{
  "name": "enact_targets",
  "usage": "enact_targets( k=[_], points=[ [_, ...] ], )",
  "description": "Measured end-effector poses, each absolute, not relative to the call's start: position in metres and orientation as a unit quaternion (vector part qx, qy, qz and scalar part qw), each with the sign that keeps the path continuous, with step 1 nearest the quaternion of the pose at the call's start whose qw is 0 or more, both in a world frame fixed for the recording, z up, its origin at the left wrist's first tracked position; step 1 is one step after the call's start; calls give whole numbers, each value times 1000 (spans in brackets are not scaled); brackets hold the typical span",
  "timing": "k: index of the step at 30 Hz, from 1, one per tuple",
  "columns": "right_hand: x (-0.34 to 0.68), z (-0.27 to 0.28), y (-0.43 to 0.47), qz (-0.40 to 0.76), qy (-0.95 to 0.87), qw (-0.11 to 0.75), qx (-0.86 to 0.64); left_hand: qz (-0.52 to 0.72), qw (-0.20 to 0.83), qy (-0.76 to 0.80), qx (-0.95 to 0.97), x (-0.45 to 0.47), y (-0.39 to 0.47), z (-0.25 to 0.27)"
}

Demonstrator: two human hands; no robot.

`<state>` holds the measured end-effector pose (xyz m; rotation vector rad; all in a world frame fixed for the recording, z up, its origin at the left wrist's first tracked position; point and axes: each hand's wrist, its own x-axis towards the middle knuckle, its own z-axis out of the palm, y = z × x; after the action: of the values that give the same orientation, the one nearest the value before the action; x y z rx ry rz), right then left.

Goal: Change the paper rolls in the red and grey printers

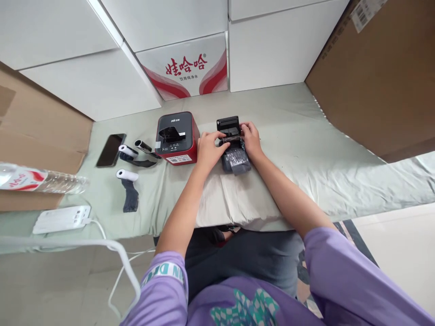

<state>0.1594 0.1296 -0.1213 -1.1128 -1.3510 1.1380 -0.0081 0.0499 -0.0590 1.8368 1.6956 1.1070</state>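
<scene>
A small black portable printer lies on the cloth-covered table in front of me, with its lid raised. My left hand is at its left side, thumb and index finger bent over the open compartment. Around the right edge, by the hinge, curl the fingers of my right hand. What sits inside the compartment is partly hidden by my left fingers. Close to my left hand stands a red and black box-shaped device with a black strip curling from its top.
Left on the table lie several small rolls of dark paper, a phone, a white power bank with a cable, and a water bottle. White cartons line the back; a large brown box stands right.
</scene>
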Motion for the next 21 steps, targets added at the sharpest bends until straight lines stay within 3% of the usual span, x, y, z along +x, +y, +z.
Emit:
enact_targets(
  k=[14,21],
  points=[
    [159,-114,125,483,-569,490,-451,306,131,630,702,2,44,-68],
    [164,-100,116,493,-598,475,-417,515,186,566,616,7,35,-71]
  ],
)
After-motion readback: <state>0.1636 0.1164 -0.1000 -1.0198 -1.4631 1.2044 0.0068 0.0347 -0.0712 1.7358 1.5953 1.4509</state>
